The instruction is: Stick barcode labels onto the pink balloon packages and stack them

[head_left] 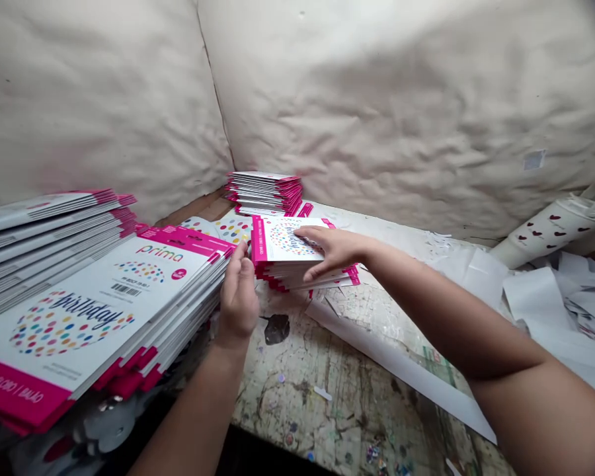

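A small stack of balloon packets (pixel 290 241) with white faces, pink ends and a dotted "birthday" print sits on the worktable. My right hand (pixel 330 248) rests across the top packet, its fingers stretched out and the thumb apart toward the near side. My left hand (pixel 240 294) stands upright at the stack's left, fingers extended and not wrapped round anything; whether the fingertips touch the packets is unclear. Beside that hand, a larger pile of the same packets (pixel 104 297) leans at the left.
Behind lies another packet stack (pixel 265 192) against the paper-covered wall (pixel 401 112). A white tumbler with hearts (pixel 550 228) leans at the right, above loose paper scraps (pixel 570 304). A long white strip (pixel 401 370) crosses the worn tabletop (pixel 337 383).
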Available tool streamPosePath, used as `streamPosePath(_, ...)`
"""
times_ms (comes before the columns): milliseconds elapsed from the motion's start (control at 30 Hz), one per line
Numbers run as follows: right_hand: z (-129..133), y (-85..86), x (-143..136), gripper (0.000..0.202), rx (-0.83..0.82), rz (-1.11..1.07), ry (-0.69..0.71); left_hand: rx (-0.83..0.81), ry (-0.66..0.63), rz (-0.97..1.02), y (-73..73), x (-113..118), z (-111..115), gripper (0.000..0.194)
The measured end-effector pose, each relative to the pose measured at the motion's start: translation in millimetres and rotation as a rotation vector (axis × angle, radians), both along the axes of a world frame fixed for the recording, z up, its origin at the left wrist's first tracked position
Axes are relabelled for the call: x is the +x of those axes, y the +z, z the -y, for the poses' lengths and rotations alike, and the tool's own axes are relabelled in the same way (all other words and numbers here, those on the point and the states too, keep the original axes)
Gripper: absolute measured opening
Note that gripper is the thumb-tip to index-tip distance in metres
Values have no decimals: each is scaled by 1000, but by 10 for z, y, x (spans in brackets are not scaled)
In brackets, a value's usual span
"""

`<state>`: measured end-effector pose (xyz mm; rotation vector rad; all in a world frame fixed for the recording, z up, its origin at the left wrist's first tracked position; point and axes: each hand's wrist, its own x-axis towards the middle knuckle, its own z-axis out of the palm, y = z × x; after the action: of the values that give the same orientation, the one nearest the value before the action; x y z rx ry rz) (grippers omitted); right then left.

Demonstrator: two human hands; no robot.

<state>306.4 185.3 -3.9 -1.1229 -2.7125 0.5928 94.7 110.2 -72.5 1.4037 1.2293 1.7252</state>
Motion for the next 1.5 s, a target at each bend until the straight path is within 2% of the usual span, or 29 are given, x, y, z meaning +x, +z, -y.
streamPosePath(33,0,36,-26,96,29,51,-5,19,3,-27,3,-18,105,48)
streamPosePath(67,-12,69,-47,96,64,93,-21,37,8,-60,3,-37,216,47)
streamPosePath(167,-113,160,-66,68,62,158,-31,132,5,-242,-11,-86,524,39)
streamPosePath(300,-258,274,-49,51,-70,159,41,270,-139,-462,-46,-90,714,26)
streamPosePath(467,-258,366,-76,38,-102,140,90,239,-235,-432,-69,-28,697,22)
streamPosePath(667,-185,420,-113,38,-48,112,8,227,-268,-461,-31,-16,651,20)
streamPosePath(833,-136,408,-143,47,48,136,-62,280,-298,-538,14,24,601,18)
streamPosePath(933,-76,359,-164,68,141,131,-102,330,-336,-657,39,45,534,17)
streamPosePath(1000,-31,319,-181,79,246,131,-113,364,-214,-723,82,42,443,18)
streamPosePath(1100,6,278,-194,72,324,150,-92,294,193,-703,194,13,234,29)
streamPosePath(1133,7,272,-191,67,323,151,-82,252,274,-697,237,0,158,33)
streamPosePath(1167,3,270,-185,63,317,147,-73,215,301,-710,278,-12,87,35)
streamPosePath(1300,-37,267,-138,60,303,96,-44,158,241,-870,391,-55,-94,28)
streamPosePath(1500,-63,227,-102,59,272,52,-30,225,270,-1046,450,-76,-163,25)
